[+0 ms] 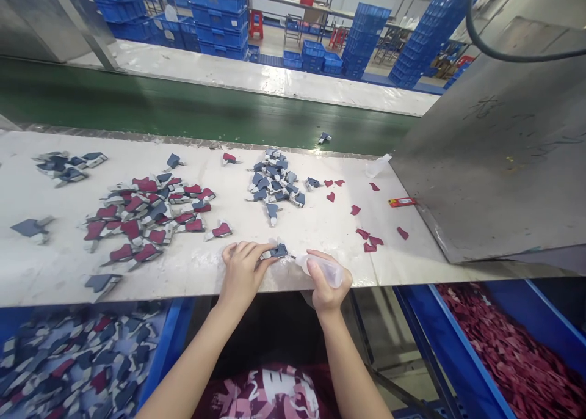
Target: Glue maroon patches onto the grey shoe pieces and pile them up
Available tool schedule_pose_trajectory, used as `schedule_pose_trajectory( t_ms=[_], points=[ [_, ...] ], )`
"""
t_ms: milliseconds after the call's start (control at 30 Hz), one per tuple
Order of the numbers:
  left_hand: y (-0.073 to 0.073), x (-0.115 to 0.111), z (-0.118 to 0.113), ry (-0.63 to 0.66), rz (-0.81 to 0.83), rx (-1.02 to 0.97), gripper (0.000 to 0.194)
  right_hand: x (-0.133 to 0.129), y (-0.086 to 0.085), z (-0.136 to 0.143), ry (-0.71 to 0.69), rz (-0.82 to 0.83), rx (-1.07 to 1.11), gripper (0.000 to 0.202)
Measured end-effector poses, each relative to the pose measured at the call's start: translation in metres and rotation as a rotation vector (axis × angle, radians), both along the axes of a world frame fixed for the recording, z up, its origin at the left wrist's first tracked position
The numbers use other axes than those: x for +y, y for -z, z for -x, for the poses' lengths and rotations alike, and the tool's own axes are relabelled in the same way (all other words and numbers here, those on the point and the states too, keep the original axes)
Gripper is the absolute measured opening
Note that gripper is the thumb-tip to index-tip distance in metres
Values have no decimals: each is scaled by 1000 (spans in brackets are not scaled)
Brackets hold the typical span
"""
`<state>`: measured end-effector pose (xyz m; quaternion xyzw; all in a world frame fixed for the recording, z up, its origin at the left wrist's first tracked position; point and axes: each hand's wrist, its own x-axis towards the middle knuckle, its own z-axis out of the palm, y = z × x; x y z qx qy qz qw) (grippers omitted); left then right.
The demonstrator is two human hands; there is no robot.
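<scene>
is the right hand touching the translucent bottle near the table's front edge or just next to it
Touching. The head view shows it plainly: the right hand grips the translucent bottle, its thumb pressed across the side facing the camera.

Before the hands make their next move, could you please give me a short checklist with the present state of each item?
1. Left hand holds the blue part: ok.
2. Right hand grips the translucent bottle: ok.
3. Narrow end of the bottle points toward the part: ok.
4. Bottle tip touches the part: cannot tell; the tip is too small to see clearly.
5. Loose red pieces lie on the table nearby: ok, several to the right of the bottle.
6. All blue parts are off the green strip: not ok, one stray part lies there.
</scene>
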<state>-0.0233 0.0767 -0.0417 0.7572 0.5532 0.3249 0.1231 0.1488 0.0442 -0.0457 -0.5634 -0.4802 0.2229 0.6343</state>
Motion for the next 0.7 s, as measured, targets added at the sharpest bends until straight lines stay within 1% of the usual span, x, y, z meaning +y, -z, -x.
schedule_pose_trajectory(
  t_ms=[100, 300, 600, 700],
  points=[
    [0, 0, 0, 3, -4, -5, 11, 0, -3, 2, 2, 19, 24, 20],
    [0, 0, 1, 11, 7, -17, 13, 2, -9, 7, -37, 48, 39, 22],
    [1, -1, 2, 12, 23, -11, 14, 5, -11, 16, -106, 73, 39, 23],
    [1, -1, 2, 5, 22, -4, 14, 7, -12, 19, -103, 68, 63, 24]
  ],
)
